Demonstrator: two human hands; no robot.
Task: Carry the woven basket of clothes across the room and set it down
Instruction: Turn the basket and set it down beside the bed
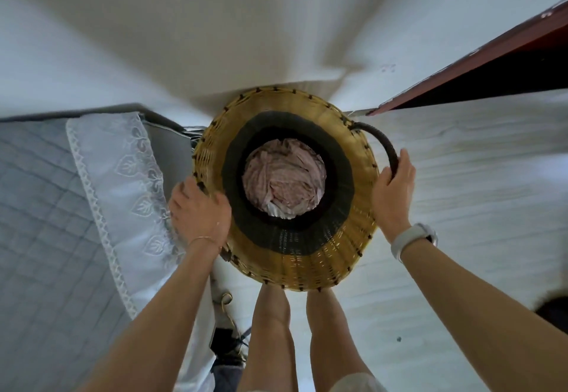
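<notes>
A round woven basket of tan wicker with a dark band inside fills the centre of the view, seen from straight above. Crumpled pink and white clothes lie at its bottom. My left hand grips the basket's left rim, covering the handle there. My right hand is closed on the dark loop handle at the right rim. The basket hangs in front of my legs, close to a white wall.
A bed with a grey quilted cover and white lace-edged cloth lies along the left. A dark red door stands open at the upper right. Pale floor spreads to the right. Cables and small items lie by the bed.
</notes>
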